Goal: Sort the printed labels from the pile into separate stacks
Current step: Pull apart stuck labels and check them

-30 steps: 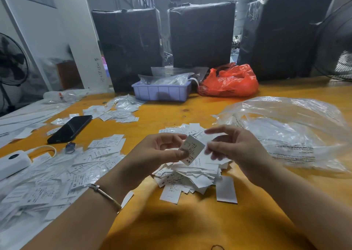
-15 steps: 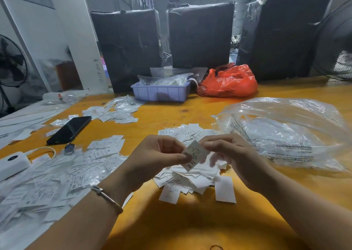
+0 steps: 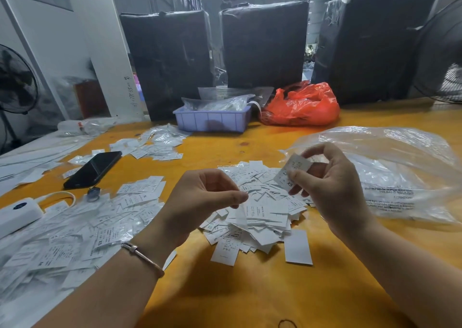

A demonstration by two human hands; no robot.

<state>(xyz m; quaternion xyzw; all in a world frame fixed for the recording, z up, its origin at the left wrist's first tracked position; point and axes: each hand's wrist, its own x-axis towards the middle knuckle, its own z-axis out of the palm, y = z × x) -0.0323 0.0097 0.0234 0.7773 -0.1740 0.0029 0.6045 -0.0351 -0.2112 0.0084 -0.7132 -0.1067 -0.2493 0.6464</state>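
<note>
A loose pile of white printed labels (image 3: 260,212) lies mid-table on the yellow table (image 3: 250,292). Above the pile's right side, my right hand (image 3: 330,187) pinches a single label marked XS (image 3: 291,171) between thumb and fingers. My left hand (image 3: 202,197) hovers over the pile's left edge, its fingers curled and the thumb against the fingertips; no label shows in it. Sorted labels (image 3: 140,197) spread out to the left, and a further group of labels (image 3: 160,149) lies beyond them.
A black phone (image 3: 93,169) and a white power bank (image 3: 17,214) lie at the left. A big clear plastic bag (image 3: 400,172) fills the right. A lilac tray (image 3: 212,121), a red bag (image 3: 302,105) and black wrapped bales (image 3: 265,45) stand at the back.
The label passed from my left hand to my right, which lifted it up and to the right. My left hand let go and stayed over the pile.
</note>
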